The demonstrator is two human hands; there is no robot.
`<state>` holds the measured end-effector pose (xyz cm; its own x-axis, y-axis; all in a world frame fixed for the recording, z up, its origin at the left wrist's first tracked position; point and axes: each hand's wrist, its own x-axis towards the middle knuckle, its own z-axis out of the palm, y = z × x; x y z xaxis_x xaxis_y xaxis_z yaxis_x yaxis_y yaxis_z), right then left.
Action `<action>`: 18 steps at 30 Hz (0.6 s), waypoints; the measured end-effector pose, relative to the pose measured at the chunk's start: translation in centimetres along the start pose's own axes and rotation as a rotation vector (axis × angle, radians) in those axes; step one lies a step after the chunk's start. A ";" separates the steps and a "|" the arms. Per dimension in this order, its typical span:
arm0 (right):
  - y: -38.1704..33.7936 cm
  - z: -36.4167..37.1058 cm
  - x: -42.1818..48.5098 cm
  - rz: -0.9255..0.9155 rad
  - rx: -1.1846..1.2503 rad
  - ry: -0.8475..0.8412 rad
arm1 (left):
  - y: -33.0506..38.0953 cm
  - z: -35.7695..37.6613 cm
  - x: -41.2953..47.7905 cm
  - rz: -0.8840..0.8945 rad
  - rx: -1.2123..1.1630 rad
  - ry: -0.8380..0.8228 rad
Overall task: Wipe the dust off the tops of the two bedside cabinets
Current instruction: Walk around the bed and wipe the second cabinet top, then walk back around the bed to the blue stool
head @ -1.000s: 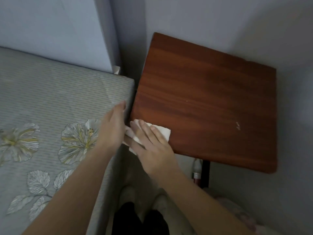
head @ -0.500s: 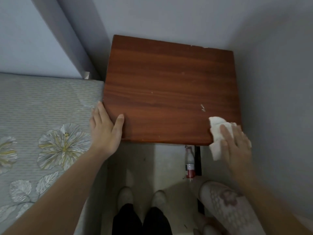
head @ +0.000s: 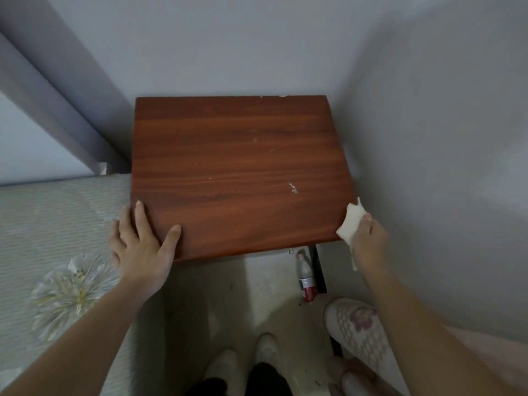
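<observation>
A reddish-brown wooden bedside cabinet top (head: 240,167) fills the middle of the head view, with a small pale scratch near its right front. My left hand (head: 140,244) rests flat on the front left corner, fingers straight and thumb lying on the wood. My right hand (head: 368,241) holds a white tissue (head: 352,222) against the front right corner, at the cabinet's right edge beside the wall. Only one cabinet is in sight.
A bed with a grey flower-patterned mattress (head: 57,252) adjoins the cabinet on the left. Grey walls close in behind and at the right. A plastic bottle (head: 305,277) stands on the floor under the cabinet, a patterned cushion (head: 360,327) lies at lower right, and my shoes (head: 243,358) are below.
My right hand swept the tissue from the front left corner across to the front right corner and onto the right edge. My left hand moved onto the front left corner and stayed.
</observation>
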<state>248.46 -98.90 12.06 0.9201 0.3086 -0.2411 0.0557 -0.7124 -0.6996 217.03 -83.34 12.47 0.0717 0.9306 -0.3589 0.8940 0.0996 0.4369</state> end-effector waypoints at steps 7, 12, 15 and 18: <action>-0.9 -4.6 -8.7 -0.042 -0.093 -0.114 | 1.2 -1.5 -3.4 0.088 0.179 -0.137; -3.8 -8.4 -15.6 0.014 -0.036 -0.137 | 4.9 -3.9 -10.6 0.422 0.181 -0.284; -5.3 -11.4 -19.7 0.038 -0.003 -0.077 | 7.5 -5.5 -14.6 0.556 0.173 -0.392; -5.9 -14.9 -23.9 0.029 0.046 0.011 | 9.2 -6.8 -18.0 0.694 0.141 -0.436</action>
<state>231.91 -111.48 31.92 0.9251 0.2816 -0.2546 0.0116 -0.6912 -0.7225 220.95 -96.81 28.55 0.7663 0.5414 -0.3459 0.6283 -0.5191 0.5794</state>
